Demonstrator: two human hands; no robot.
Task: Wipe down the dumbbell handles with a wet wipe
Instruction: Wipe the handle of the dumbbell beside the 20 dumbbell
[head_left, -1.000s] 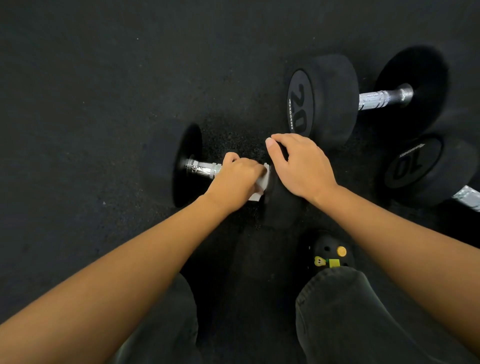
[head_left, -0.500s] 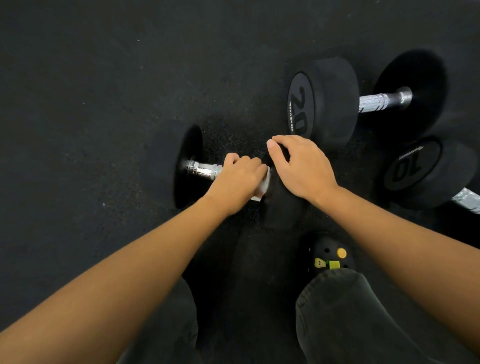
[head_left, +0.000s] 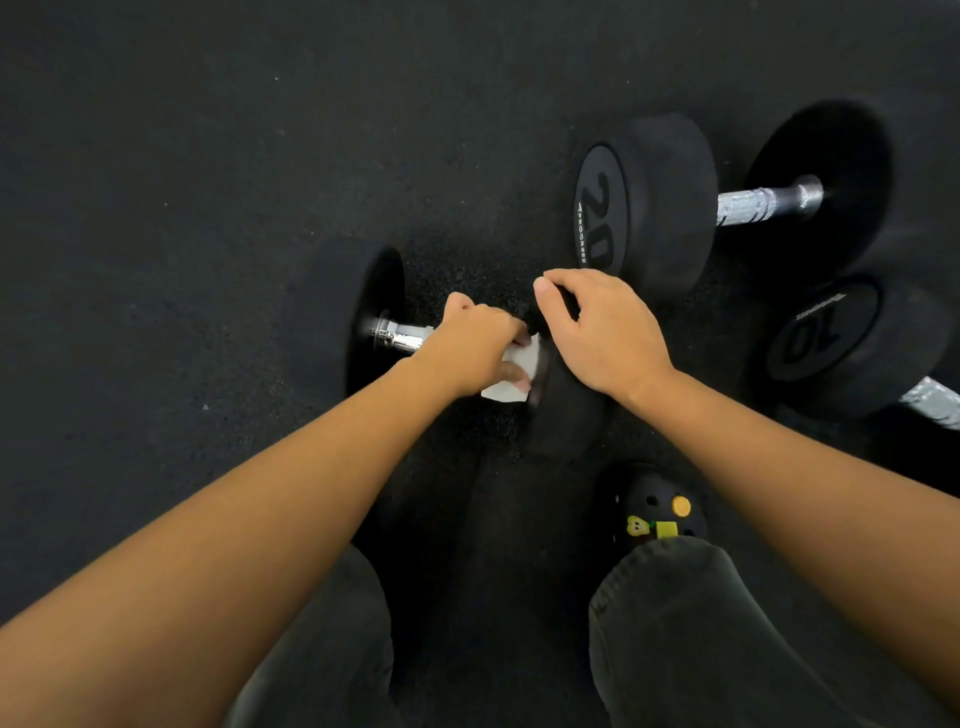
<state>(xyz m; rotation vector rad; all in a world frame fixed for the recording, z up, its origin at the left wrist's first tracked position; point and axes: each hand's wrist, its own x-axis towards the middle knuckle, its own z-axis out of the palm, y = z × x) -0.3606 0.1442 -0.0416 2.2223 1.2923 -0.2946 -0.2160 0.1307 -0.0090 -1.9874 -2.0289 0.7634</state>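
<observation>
A black dumbbell lies on the dark rubber floor in front of me, its chrome handle (head_left: 402, 336) showing at the left end by the left weight head (head_left: 374, 312). My left hand (head_left: 475, 348) grips the handle's right part with a white wet wipe (head_left: 511, 376) wrapped under the fingers. My right hand (head_left: 605, 332) rests on top of the dumbbell's right weight head (head_left: 563, 415), fingers curled over its upper edge. Most of the handle is hidden under my left hand.
A dumbbell marked 20 (head_left: 649, 208) with a chrome handle (head_left: 763, 202) lies at the upper right. A dumbbell marked 10 (head_left: 841, 348) lies at the right edge. My black clog with yellow charms (head_left: 660, 514) and my dark trouser legs fill the bottom.
My left hand has turned a little on the handle, and more of the white wipe shows below the fingers. My right hand stays on the weight head.
</observation>
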